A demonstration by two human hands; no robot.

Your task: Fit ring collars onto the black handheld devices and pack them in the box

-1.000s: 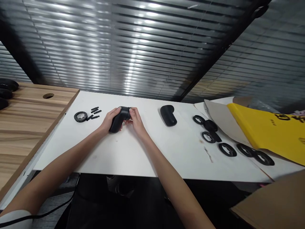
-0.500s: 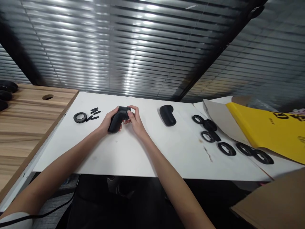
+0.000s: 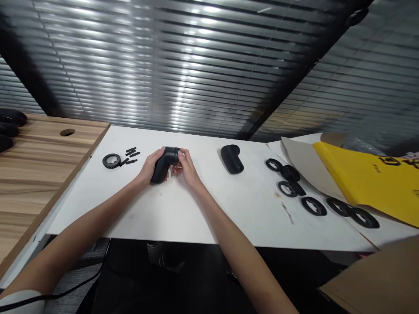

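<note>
Between my two hands is a black L-shaped device, its thick handle pointing down and its round end facing right. My left hand is wrapped around the handle side. The fingers of my right hand close on the round end, where a ring-like rim shows. Some fingertips are hidden behind the device. To the left lie a black ring with a notched opening and several short black strips. A second black L-shaped device rests on the white table, right of my hands.
Several black rings and round black parts are spread over the table's right side, near a yellow package. A cardboard box stands at the lower right. The wooden table on the left bears dark rounded objects. Blinds are behind.
My right fingers have shifted slightly on the round end, and its rim now looks flush with the body. Both hands keep their hold. The whole view has shifted a little.
</note>
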